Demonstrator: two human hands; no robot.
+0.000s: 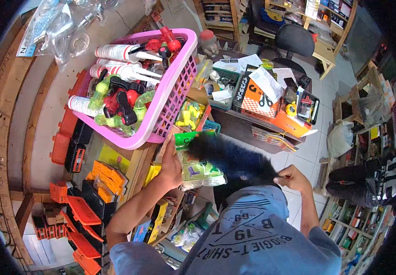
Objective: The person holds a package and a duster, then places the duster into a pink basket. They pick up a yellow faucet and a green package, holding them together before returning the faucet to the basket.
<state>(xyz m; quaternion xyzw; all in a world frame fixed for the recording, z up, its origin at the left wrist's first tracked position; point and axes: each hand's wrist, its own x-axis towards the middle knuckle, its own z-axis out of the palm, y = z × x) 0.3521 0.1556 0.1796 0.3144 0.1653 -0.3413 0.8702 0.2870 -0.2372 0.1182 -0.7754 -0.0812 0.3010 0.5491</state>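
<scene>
My left hand (172, 168) is closed on the edge of a clear plastic packet (192, 177) with a green top and pale pieces inside. A dark, fluffy duster (239, 160), blurred at its far end, lies across the packet's upper part in this view. Its near end meets the fingers of my right hand (295, 178), which are closed round it. Just beyond my left hand stands a pink plastic basket (189, 50), filled with white tubes and green and red spray bottles.
Orange drawers and bins (84, 211) line the lower left. Behind the packet, a desk (271, 130) carries a green tray (221, 101), an orange-and-black box (255, 98) and papers. A black chair (295, 39) stands farther back. Stocked shelves (351, 229) are at right.
</scene>
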